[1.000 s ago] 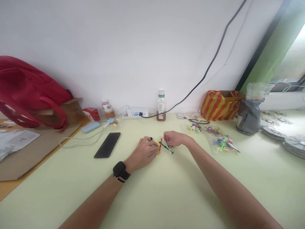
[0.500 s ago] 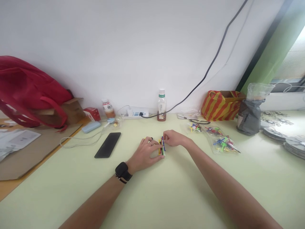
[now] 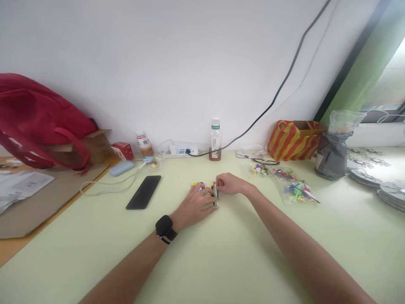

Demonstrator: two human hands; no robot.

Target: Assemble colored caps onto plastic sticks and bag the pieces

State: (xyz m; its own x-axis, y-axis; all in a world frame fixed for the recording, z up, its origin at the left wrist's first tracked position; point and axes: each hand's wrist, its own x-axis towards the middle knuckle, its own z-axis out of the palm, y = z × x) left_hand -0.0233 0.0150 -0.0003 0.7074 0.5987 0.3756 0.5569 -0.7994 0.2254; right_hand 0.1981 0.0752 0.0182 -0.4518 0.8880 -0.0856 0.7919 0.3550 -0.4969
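Several small coloured plastic sticks (image 3: 216, 195) stand close together on the table in front of me, partly hidden by my fingers. My left hand (image 3: 196, 204) lies over their left side, its fingers spread and the thumb and index finger reaching across the near end. From the right, my right hand (image 3: 228, 184) pinches at the far end of the sticks with curled fingers. Just beyond my left fingers a small yellow piece (image 3: 193, 184) shows on the table.
A black phone (image 3: 143, 192) lies to the left. Clear bags of coloured plastic pieces (image 3: 297, 192) lie to the right. At the wall stand a drink bottle (image 3: 215, 141), a power strip (image 3: 182, 151) and a striped bag (image 3: 292, 141). A black cable (image 3: 272, 103) hangs across.
My left hand has shifted slightly to the right over the sticks, and a yellow piece has come into view beyond it. My right hand stays almost in place at the sticks.
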